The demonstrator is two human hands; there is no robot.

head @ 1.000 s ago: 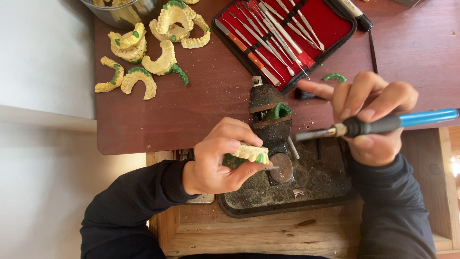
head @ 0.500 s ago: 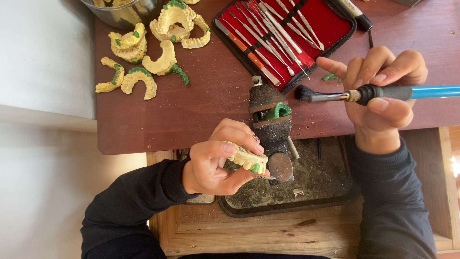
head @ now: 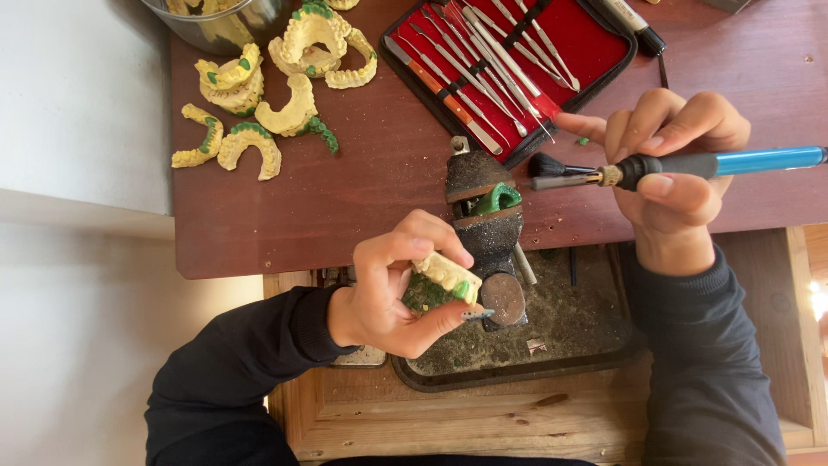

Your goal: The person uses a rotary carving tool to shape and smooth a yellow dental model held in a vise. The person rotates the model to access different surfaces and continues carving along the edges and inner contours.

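Brown wooden benchtop (head: 371, 181) over an open wooden drawer; a dark tray (head: 569, 345) of dusty debris sits in the drawer.

Left hand (head: 388, 289) holds a yellow dental cast (head: 444, 274) with green wax on it, over the tray's left end. Thumb below, fingers curled over the top, pinching the cast firmly. A small grey metal tip (head: 477, 315) pokes out by the thumb; can't tell what it belongs to.

Right hand (head: 677, 164) is well apart from the cast, up over the benchtop. Fingers wrapped around a blue-handled electric wax tool (head: 690, 164), index finger stretched out toward the red instrument case (head: 517, 65). Tool tip points left, just beside a small black brush (head: 552, 164).

Between the hands: a crusted black clamp stand (head: 483, 207) gripping a green wax piece (head: 496, 200).

Far left: loose yellow casts (head: 259, 103) with green wax and a steel bowl (head: 216, 26).

My read: wax work on the held cast, at a pause between passes, with the tool away from the cast. The next pass would call for a steady cast and fine tip control on the green wax.
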